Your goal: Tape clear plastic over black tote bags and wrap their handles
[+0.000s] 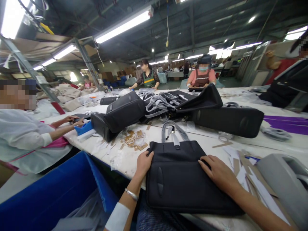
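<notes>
A black handbag (183, 186) lies in front of me at the table's near edge, its bottom toward me. Its plastic-wrapped handles (176, 126) stretch away over the table, beside a strap with a white wrapped tab (175, 140). My left hand (144, 163) grips the bag's upper left corner, thumb on top and fingers curled behind it. On the bag's right side rests my right hand (218, 170), fingers extended over the edge and holding nothing I can see.
Black bags (125, 110) with wrapped handles pile up across the table (115, 154). Cardboard tags with strings (134, 139) lie left of centre. A grey tape dispenser (284, 179) is at right, a blue bin (55, 189) at lower left. Several co-workers surround the table.
</notes>
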A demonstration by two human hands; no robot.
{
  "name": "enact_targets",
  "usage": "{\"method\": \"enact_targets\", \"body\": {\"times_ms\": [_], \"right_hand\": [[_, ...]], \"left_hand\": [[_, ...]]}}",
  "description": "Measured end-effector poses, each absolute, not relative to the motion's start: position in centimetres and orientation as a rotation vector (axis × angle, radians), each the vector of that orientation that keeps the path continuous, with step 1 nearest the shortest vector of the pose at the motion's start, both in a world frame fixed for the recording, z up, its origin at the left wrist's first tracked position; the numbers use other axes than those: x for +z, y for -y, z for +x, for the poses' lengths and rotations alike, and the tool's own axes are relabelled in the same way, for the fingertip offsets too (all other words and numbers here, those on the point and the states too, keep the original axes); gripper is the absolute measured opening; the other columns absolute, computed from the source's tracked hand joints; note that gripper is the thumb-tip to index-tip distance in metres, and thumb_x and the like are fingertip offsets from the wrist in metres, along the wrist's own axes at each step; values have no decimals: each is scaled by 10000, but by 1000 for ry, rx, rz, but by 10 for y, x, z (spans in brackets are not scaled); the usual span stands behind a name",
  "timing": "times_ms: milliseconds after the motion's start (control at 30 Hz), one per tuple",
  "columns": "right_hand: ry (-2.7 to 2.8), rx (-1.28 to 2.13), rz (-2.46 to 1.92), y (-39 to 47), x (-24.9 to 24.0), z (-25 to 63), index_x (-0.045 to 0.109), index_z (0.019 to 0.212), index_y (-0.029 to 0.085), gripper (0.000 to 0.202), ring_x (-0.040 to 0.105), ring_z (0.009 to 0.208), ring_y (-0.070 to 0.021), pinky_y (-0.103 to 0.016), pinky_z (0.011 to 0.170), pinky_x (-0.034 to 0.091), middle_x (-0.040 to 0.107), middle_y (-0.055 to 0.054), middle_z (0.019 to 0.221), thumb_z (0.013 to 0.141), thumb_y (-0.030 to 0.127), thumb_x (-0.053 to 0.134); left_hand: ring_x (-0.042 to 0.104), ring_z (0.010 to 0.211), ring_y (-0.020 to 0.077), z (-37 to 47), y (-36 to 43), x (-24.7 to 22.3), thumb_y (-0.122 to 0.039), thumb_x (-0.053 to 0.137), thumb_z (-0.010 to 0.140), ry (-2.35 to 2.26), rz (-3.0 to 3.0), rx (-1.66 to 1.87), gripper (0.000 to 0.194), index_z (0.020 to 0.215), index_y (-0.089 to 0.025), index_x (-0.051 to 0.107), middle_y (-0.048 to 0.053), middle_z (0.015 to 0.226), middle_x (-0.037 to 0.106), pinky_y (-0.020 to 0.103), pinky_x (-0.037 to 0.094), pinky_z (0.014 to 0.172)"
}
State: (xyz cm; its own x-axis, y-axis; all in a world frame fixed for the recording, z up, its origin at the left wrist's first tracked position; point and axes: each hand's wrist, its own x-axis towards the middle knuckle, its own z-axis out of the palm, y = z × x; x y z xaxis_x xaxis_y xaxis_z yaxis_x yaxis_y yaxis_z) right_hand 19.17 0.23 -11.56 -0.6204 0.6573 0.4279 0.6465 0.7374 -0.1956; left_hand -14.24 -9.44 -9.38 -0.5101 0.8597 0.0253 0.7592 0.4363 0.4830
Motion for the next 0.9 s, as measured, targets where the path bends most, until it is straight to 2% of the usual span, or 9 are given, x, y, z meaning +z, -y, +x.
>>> {"method": "enact_targets", "body": {"times_ms": [133,233,300,400,467,533,600,767,900], "right_hand": [[2466,25,-1006,-3,-112,189,672,1071,174,356,637,949,-260,-439,892,519,683,-123,1043,982,399,411],[2476,-35,-898,-6,-112,186,642,1243,231,351,569,1183,-297,-489,992,478,618,-124,1287,962,305,444],[2552,-38,-772,-10,-118,185,604,1310,293,446,484,1306,-294,-513,1047,439,554,-70,1401,925,162,422],[2656,22,-652,-17,-129,187,596,1324,308,596,503,1304,-245,-460,1046,469,555,-27,1407,841,36,377],[2670,39,-637,-19,-129,186,641,1277,274,584,569,1237,-237,-427,1007,511,600,-43,1355,815,34,377],[2665,55,-621,-19,-116,176,703,1184,253,533,641,1134,-242,-415,957,546,668,-58,1257,801,52,391],[2631,131,-591,-13,-88,152,733,1111,251,459,678,1052,-243,-413,931,558,709,-61,1173,818,90,417],[2258,639,-503,0,-13,33,701,1117,231,296,656,1081,-239,-395,974,515,705,-71,1170,923,297,489],[1872,1186,-516,-15,-34,-39,682,1103,180,359,713,778,-201,-341,730,585,728,-94,1074,906,417,499]], "left_hand": [[652,897,264,-140,94,-78,-370,555,900,-2507,1457,541,256,954,-147,669,120,922,706,307,437,736],[632,1044,296,-122,92,-51,-261,613,869,-2617,1685,456,437,1292,-178,547,158,1172,656,361,470,841],[577,1177,269,-103,96,-38,-214,574,894,-2537,1992,496,523,1402,-240,450,130,1343,574,372,449,960],[472,1318,225,-75,108,-43,-393,465,969,-2056,2377,563,474,1432,-304,416,49,1438,515,403,334,1124],[426,1362,251,-66,115,-59,-523,396,971,-1897,2427,497,505,1424,-302,439,47,1464,491,470,296,1147],[392,1389,262,-64,119,-76,-552,331,981,-1875,2402,472,537,1432,-282,436,63,1492,455,499,281,1151],[377,1400,261,-67,120,-85,-555,302,986,-1886,2380,483,553,1443,-267,423,76,1508,432,503,273,1154],[382,1398,262,-67,119,-85,-549,358,974,-1889,2347,576,552,1423,-241,451,83,1494,452,481,280,1156],[604,1175,201,-76,116,-81,-330,513,935,-1773,2200,808,341,1235,-220,632,47,1241,677,330,417,1063]]}}
